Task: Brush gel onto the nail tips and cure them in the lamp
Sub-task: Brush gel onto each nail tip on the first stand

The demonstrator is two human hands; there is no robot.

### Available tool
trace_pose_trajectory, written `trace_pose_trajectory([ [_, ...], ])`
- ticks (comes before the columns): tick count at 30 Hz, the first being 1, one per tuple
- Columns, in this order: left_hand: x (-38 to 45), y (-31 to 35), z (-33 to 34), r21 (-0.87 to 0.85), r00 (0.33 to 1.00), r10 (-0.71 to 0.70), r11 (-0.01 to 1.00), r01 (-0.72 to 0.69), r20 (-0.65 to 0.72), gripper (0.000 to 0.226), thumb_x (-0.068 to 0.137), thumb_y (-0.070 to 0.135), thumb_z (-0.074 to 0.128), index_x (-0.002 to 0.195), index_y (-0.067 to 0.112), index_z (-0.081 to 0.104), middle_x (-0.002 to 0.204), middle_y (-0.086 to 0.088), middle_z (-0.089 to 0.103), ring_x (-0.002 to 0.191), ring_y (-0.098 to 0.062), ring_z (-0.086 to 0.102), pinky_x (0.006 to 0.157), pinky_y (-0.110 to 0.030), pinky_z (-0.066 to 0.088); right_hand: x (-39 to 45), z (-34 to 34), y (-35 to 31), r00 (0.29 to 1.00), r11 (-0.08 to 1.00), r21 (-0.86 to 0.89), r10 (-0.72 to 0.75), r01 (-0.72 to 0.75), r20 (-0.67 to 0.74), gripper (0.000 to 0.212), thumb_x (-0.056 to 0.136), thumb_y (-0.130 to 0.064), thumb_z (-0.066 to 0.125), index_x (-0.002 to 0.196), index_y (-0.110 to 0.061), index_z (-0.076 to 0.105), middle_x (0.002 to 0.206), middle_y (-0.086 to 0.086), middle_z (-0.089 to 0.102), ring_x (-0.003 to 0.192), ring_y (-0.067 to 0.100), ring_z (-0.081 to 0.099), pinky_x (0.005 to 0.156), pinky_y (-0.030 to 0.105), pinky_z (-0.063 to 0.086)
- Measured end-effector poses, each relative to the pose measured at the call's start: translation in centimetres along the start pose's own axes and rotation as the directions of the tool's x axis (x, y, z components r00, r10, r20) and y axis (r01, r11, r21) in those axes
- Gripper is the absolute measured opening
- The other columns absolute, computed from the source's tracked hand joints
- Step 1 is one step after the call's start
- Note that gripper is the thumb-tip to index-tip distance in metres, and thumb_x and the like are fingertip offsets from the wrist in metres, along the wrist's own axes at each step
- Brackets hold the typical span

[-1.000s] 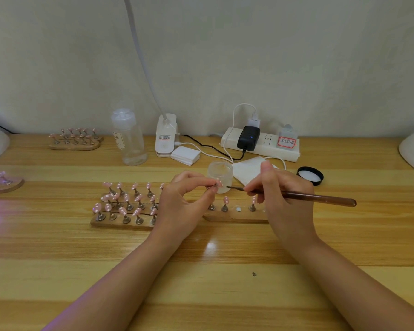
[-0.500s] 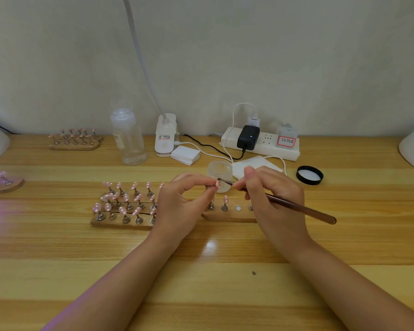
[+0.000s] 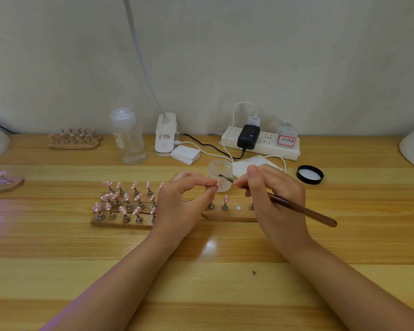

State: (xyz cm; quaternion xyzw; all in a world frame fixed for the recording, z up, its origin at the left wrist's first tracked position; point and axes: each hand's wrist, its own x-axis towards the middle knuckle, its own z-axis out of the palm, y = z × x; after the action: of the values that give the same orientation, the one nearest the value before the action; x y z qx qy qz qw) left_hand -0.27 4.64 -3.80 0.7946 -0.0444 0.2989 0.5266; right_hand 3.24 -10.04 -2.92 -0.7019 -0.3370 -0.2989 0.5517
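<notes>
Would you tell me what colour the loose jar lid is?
Black rim, white inside; the lid shows only in the head view.

Soft, even light fills the scene, with a small bright glare spot on the glossy counter [image 3: 210,244] between the forearms and only faint shadows under the hands. A purple glow tints the counter at the far left edge. Wide-angle distortion bends the counter's edges, and detail is slightly soft throughout.

A small nail-art workstation set against a plain pale wall. On the wooden counter [image 3: 58,235] stand wooden racks of pink nail tips [image 3: 122,206], an open gel jar [image 3: 221,170], a power strip [image 3: 261,144] and a clear bottle [image 3: 128,137].
</notes>
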Motion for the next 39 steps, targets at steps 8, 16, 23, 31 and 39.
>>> trace_pose_trajectory([
  [8,-0.01,-0.06,-0.04,-0.005,1.0,0.005,1.0,-0.005,-0.01,0.025,0.073,0.006,0.072,0.081,0.029,0.068,0.081,0.008,0.066,0.082,-0.002,0.06,0.079,-0.011,0.043,-0.01,0.1,0.05,1.0,1.0,0.002,-0.004,0.004,0.028,0.039,0.091,-0.022,0.043,0.063,-0.01,0.068,0.059,-0.021,0.052,0.055,-0.005,0.054,0.059,0.006,0.037],
  [16,0.03,0.1,0.02,-0.001,1.0,0.001,1.0,-0.001,-0.005,0.019,0.073,0.008,0.072,0.08,0.025,0.069,0.079,0.009,0.066,0.083,-0.003,0.06,0.08,-0.014,0.045,-0.01,-0.06,0.01,0.998,0.997,0.06,0.053,-0.051,-0.029,0.039,0.093,-0.024,0.04,0.064,-0.014,0.066,0.06,-0.019,0.056,0.058,-0.001,0.058,0.055,0.012,0.042],
  [23,0.04,0.1,-0.06,0.015,1.0,0.016,1.0,-0.016,0.008,0.02,0.073,0.011,0.071,0.08,0.03,0.067,0.082,0.013,0.066,0.085,-0.001,0.06,0.081,-0.013,0.044,-0.05,0.0,-0.08,0.997,0.997,0.038,0.07,-0.07,0.015,0.033,0.092,-0.027,0.043,0.069,-0.019,0.066,0.062,-0.021,0.055,0.062,-0.001,0.058,0.058,0.01,0.042],
  [31,0.0,-0.06,-0.05,0.003,1.0,-0.005,1.0,0.005,0.002,0.018,0.074,0.012,0.071,0.081,0.028,0.068,0.082,0.015,0.066,0.085,0.002,0.06,0.079,-0.009,0.043,-0.36,-0.02,-0.28,0.996,0.989,0.118,0.088,-0.09,0.021,0.04,0.092,-0.026,0.04,0.06,-0.018,0.063,0.055,-0.018,0.057,0.052,-0.003,0.056,0.056,0.006,0.038],
  [39,-0.01,0.11,-0.09,-0.003,1.0,-0.018,1.0,0.019,0.015,0.015,0.074,0.012,0.071,0.083,0.024,0.069,0.083,0.014,0.067,0.085,0.001,0.061,0.079,-0.009,0.043,-0.01,0.05,-0.19,0.989,0.983,0.119,0.142,-0.137,-0.03,0.037,0.092,-0.031,0.039,0.067,-0.022,0.065,0.059,-0.008,0.06,0.06,0.009,0.059,0.053,0.024,0.047],
])
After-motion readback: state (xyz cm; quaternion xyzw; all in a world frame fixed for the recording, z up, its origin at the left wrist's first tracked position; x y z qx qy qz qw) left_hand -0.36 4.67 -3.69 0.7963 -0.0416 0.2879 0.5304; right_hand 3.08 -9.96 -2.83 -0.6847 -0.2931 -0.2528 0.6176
